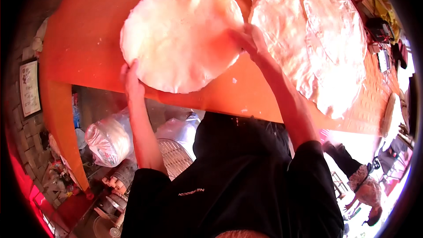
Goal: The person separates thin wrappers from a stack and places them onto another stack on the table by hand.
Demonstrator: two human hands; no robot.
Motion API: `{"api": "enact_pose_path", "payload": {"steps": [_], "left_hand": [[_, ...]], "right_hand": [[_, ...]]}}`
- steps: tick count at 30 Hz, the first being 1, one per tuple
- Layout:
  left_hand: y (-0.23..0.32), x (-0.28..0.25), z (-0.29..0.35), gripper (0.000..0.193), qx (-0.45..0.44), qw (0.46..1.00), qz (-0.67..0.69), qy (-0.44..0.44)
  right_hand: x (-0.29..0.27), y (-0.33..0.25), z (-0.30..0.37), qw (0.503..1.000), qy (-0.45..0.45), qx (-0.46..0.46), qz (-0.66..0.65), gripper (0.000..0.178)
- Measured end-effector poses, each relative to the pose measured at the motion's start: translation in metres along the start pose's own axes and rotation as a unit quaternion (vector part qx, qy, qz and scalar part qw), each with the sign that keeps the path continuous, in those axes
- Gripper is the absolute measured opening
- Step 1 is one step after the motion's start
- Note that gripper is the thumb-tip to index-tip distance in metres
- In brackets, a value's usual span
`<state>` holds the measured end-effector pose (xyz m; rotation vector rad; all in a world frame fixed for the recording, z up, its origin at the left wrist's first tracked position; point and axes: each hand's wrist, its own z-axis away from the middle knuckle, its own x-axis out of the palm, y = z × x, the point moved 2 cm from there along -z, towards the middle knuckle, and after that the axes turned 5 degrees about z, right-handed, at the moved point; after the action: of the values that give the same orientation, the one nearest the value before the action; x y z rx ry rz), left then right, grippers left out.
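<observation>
A large, thin, round flatbread (pixel 180 35), pale and lightly uneven, is over the orange table (pixel 92 44). My left hand (pixel 132 79) grips its lower left edge, with the thumb up along the rim. At the right edge, my right hand (pixel 249 39) has hold of the bread, its fingers partly blurred and washed out by the light. Close by on the right lies a wide heap of wrinkled flatbreads (pixel 308 39), overlapping each other and hanging toward the table's near edge.
Beneath the table are a plastic-wrapped bundle (pixel 108 141) and a slatted woven rack (pixel 174 154). A framed sheet (pixel 29 88) hangs on the brick wall at left. Another person (pixel 368 189) is at the far lower right. Small items, among them a dark box (pixel 380 30), crowd the table's right end.
</observation>
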<state>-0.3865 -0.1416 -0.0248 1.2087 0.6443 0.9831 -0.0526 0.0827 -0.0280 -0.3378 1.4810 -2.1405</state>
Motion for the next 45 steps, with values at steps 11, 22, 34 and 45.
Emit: {"api": "enact_pose_path", "payload": {"steps": [11,22,34,45], "left_hand": [[-0.006,0.007,0.001,0.055,-0.006,0.997,-0.063,-0.036],[0.004,0.029,0.017,0.052,-0.017,0.996,-0.082,-0.01],[0.03,0.023,0.026,0.048,0.106,0.979,-0.172,0.021],[0.036,0.161,0.183,0.02,0.143,0.963,-0.108,-0.203]], "right_hand": [[-0.007,-0.041,0.02,0.901,0.176,-0.183,0.351,0.034],[-0.068,-0.222,0.252,0.878,0.099,-0.463,0.063,0.003],[-0.115,-0.159,0.266,0.804,0.09,-0.537,0.24,0.008],[-0.415,0.091,0.108,0.832,0.439,0.152,-0.304,0.061]]}}
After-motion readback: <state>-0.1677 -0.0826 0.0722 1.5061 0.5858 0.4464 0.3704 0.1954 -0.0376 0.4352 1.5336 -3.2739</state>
